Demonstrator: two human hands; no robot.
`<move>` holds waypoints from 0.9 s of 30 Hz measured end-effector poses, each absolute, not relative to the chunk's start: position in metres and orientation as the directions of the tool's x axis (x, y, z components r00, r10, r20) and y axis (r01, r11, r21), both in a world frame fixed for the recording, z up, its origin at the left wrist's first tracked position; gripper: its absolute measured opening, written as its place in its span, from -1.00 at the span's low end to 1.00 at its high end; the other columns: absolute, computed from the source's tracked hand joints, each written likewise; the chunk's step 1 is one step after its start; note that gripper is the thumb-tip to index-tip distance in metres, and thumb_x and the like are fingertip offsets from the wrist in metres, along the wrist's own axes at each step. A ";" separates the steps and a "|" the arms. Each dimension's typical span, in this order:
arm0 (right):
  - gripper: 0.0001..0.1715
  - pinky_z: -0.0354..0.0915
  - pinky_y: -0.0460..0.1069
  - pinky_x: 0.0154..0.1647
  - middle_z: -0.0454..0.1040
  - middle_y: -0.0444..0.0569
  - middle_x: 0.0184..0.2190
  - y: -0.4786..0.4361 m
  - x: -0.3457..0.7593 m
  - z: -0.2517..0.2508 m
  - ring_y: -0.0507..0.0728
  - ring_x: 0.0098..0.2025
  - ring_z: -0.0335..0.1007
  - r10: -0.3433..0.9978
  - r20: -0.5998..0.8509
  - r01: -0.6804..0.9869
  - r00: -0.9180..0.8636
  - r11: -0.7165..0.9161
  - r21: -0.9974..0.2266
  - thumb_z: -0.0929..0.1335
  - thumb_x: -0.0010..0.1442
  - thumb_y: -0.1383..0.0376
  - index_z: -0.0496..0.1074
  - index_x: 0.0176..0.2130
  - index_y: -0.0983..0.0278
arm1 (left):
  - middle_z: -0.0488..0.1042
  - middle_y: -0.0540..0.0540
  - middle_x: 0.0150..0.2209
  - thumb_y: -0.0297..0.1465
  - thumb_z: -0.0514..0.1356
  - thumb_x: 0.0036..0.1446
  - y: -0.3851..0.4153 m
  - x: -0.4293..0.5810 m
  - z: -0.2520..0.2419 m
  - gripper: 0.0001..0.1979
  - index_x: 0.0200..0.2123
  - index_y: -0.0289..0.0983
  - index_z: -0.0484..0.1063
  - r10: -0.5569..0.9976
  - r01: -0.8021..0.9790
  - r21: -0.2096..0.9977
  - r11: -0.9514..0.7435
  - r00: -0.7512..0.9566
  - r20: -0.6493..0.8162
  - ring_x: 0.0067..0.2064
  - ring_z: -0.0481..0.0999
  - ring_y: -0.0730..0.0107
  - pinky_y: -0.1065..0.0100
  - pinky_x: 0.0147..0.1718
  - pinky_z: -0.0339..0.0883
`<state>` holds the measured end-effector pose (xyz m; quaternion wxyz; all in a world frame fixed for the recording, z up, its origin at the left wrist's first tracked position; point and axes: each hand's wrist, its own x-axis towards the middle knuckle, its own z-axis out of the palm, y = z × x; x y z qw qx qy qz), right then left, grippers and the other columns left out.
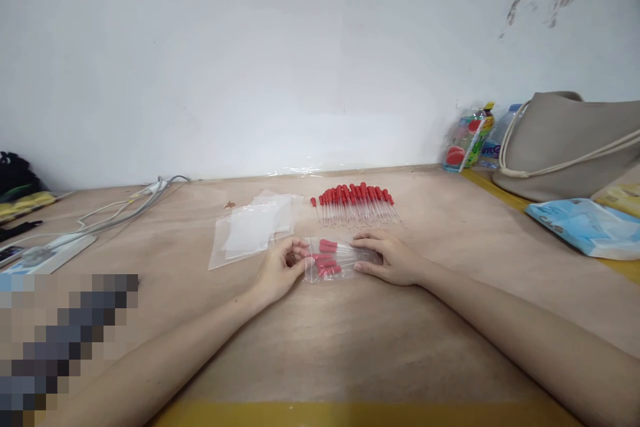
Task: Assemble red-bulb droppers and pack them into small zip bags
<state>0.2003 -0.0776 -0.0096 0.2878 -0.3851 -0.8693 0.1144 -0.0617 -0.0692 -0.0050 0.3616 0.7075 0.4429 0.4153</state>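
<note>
A clear plastic bag (pixel 311 272) lies between my hands, with several red-capped droppers (pixel 327 257) inside, their caps toward the left. My left hand (pixel 285 267) pinches the bag's left end between thumb and fingers. At the other end, my right hand (pixel 387 259) curls its thumb and fingers around the bag and the thin ends of the droppers. Behind the bag, a row of loose red-capped droppers (pixel 357 203) rests on the table, caps toward the wall. Flat clear bags (pixel 250 228) overlap one another to the left of the row.
A power strip (pixel 75 250) with cables (pixel 120 215) lies at the left. At the right are bottles (pixel 465 140), a grey bag (pixel 565 140) and a blue packet (pixel 585 227). The wall (pixel 250 67) rises behind the wooden table (pixel 320 353). A pixelated patch covers the lower left.
</note>
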 end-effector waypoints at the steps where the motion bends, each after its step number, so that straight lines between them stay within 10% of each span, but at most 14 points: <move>1: -0.49 0.18 0.12 0.00 0.32 0.08 -0.05 -0.078 0.200 -0.009 0.19 -0.02 0.24 0.736 0.412 0.605 -0.538 0.677 -0.419 0.30 0.08 0.04 0.35 -0.03 0.24 | 0.48 -0.05 -0.43 -0.32 0.26 -0.11 -0.068 -0.060 -0.005 -0.71 -0.27 -0.30 0.37 0.929 0.337 0.879 -0.337 0.272 0.252 -0.48 0.40 0.46 0.43 -0.49 0.24; 11: -0.50 0.19 0.12 -0.01 0.33 0.09 -0.06 -0.079 0.200 -0.007 0.18 -0.03 0.25 0.732 0.417 0.598 -0.538 0.681 -0.423 0.31 0.08 0.08 0.35 -0.03 0.27 | 0.54 -0.08 -0.35 -0.30 0.21 -0.04 -0.066 -0.061 0.003 -0.48 0.03 -0.29 0.28 0.886 0.305 0.892 -0.333 0.424 0.185 -0.23 0.49 0.27 0.20 -0.12 0.26; 20: -0.51 0.05 0.17 0.09 0.30 0.06 0.01 -0.078 0.205 -0.007 0.19 0.07 0.16 0.739 0.355 0.608 -0.573 0.674 -0.420 0.29 0.07 0.26 0.31 0.03 0.24 | 0.32 -0.14 -0.12 -0.38 0.17 -0.01 -0.062 -0.074 0.009 -0.80 -0.25 -0.16 0.47 0.748 0.558 0.501 -0.662 0.535 0.393 -0.09 0.32 0.23 0.23 -0.14 0.25; 27: -0.61 0.14 0.11 -0.09 0.40 0.06 -0.21 -0.098 0.182 0.007 0.16 -0.16 0.29 0.744 0.494 0.703 -0.450 0.637 -0.318 0.24 0.13 0.10 0.40 -0.14 0.26 | 0.40 -0.14 -0.22 -0.36 0.11 0.08 -0.069 -0.070 0.017 -0.87 -0.38 -0.25 0.43 0.677 0.415 0.589 -0.694 0.653 0.338 -0.21 0.39 0.31 0.28 -0.19 0.28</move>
